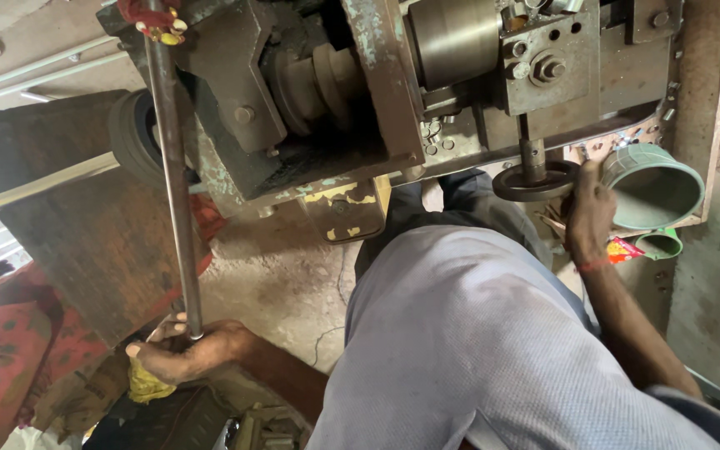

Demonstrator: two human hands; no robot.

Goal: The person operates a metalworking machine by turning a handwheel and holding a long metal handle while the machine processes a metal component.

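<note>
My left hand [181, 350] is closed around the lower end of a long steel rod [172, 167], which runs up to the top of a heavy, greasy machine [327, 92]. A red and yellow thread is tied at the rod's upper end. My right hand [589, 218], with a red thread on the wrist, reaches to the small black handwheel [535, 181] under the machine. Its fingers curl at the wheel's right rim. A green plastic mug [656, 185] lies on its side just right of that hand. My grey shirt fills the lower middle.
A dark belt pulley [131, 133] sits on the machine's left side. A rusty metal panel [85, 242] stands beside it. Red patterned cloth [2, 350] and a yellow rag [145, 385] lie at the lower left. The concrete floor [281, 283] is cracked.
</note>
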